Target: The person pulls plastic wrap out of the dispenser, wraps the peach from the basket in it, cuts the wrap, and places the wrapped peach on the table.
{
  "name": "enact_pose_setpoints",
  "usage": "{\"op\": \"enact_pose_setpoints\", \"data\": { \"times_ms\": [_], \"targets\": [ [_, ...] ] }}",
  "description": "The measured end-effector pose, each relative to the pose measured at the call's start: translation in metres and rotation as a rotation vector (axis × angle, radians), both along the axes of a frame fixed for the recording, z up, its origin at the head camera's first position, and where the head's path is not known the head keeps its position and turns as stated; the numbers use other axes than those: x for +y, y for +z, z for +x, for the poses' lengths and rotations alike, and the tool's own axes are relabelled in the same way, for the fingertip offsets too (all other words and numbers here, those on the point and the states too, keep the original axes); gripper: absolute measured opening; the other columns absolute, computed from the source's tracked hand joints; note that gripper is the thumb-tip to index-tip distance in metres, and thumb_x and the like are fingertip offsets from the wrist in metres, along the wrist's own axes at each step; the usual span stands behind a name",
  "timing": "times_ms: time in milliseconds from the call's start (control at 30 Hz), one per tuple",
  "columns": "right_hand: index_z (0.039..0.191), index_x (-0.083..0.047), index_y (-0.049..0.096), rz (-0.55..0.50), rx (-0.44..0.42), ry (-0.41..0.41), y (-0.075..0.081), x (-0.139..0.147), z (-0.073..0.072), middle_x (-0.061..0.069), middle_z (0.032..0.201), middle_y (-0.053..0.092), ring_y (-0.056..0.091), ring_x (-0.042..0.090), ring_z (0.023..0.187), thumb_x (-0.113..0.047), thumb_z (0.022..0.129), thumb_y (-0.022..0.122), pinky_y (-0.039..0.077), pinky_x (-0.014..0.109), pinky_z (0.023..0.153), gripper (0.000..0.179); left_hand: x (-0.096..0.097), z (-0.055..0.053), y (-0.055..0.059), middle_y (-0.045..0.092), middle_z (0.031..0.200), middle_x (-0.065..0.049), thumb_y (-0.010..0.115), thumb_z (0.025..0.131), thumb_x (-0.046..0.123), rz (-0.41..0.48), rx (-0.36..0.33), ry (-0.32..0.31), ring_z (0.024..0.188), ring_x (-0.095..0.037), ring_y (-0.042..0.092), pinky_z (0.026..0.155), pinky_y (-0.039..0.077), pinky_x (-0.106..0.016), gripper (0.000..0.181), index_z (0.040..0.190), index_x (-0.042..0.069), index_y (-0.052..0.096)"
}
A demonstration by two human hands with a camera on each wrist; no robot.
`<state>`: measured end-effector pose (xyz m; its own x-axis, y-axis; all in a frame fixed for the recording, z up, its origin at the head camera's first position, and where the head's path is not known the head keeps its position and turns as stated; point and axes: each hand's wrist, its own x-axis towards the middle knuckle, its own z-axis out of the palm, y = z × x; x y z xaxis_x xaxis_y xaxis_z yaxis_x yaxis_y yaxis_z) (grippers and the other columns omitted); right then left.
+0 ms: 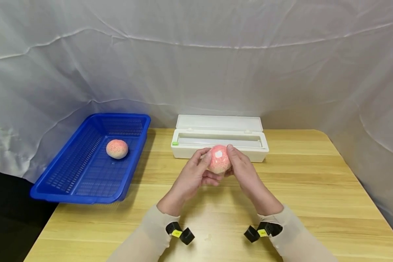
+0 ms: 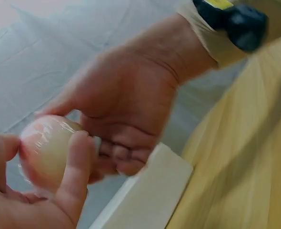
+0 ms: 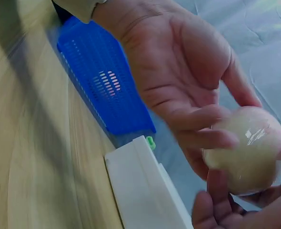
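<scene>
Between my two hands, above the table's middle, is a pink-and-cream peach (image 1: pixel 219 160) with shiny clear film stretched over it. My left hand (image 1: pixel 191 175) holds its left side, thumb on top and lower fingers curled underneath. From the right, my right hand (image 1: pixel 245 173) grips it with the thumb near the top. In the left wrist view the film on the peach (image 2: pixel 47 150) shows creases, and fingers of both hands touch it. The right wrist view shows the cream underside of the peach (image 3: pixel 250 152), with fingers of the right hand (image 3: pixel 178 71) against it.
A blue plastic basket (image 1: pixel 126 182) stands at the left, with a second peach (image 1: pixel 117 149) lying in it. Behind my hands is a long white cling film box (image 1: pixel 190 153), its lid (image 1: pixel 219 123) raised and a green piece (image 1: pixel 175 143) at its left end. Pale cloth hangs behind the wooden table.
</scene>
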<state>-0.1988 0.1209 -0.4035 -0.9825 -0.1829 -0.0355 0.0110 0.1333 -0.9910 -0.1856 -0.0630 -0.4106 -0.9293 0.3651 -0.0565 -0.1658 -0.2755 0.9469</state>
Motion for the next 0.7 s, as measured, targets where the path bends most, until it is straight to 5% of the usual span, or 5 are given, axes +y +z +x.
{"op": "enact_pose_setpoints", "data": {
  "times_ms": [200,333,467,567,700],
  "targets": [
    [0.139,0.004,0.054,-0.016,-0.003,0.12,0.001,0.001,0.002,0.013,0.107,0.066,0.065,0.022,0.087,-0.038,0.112,0.05,0.059,0.033,0.079,0.05,0.002,0.001,-0.003,0.068,0.102,-0.011,0.032,0.115,0.048,-0.109,0.076,0.078,0.075,-0.015,0.069,0.067,0.062,-0.026,0.056,0.149,0.006,0.045],
    [0.133,0.004,0.057,0.029,0.008,0.057,0.002,-0.006,0.007,0.016,0.107,0.067,0.067,0.02,0.08,-0.039,0.11,0.056,0.06,0.03,0.073,0.049,0.007,0.005,-0.004,0.066,0.093,-0.015,0.029,0.113,0.055,-0.286,0.188,0.163,0.063,-0.016,0.065,0.057,0.06,-0.031,0.063,0.157,0.009,0.036],
    [0.112,-0.002,0.055,0.175,0.011,-0.031,0.001,-0.019,0.017,0.014,0.094,0.066,0.066,0.02,0.07,-0.053,0.108,0.054,0.06,0.035,0.067,0.051,0.011,0.01,-0.008,0.062,0.075,-0.01,0.024,0.114,0.056,-0.471,0.272,0.314,0.046,-0.017,0.057,0.042,0.053,-0.035,0.058,0.14,0.015,0.055],
    [0.106,-0.006,0.051,0.239,0.013,-0.043,0.0,-0.022,0.022,0.013,0.09,0.064,0.065,0.021,0.067,-0.058,0.107,0.052,0.06,0.037,0.066,0.053,0.01,0.011,-0.01,0.06,0.066,-0.007,0.021,0.115,0.052,-0.492,0.277,0.381,0.039,-0.017,0.054,0.037,0.049,-0.038,0.057,0.124,0.017,0.066],
    [0.124,0.0,0.053,0.131,0.017,0.074,0.001,-0.015,0.018,0.016,0.102,0.062,0.065,0.025,0.075,-0.046,0.11,0.054,0.059,0.035,0.068,0.048,0.005,0.006,-0.01,0.062,0.062,-0.009,0.021,0.115,0.054,-0.42,0.257,0.356,0.04,-0.018,0.057,0.038,0.053,-0.046,0.061,0.126,0.015,0.067]
  ]
}}
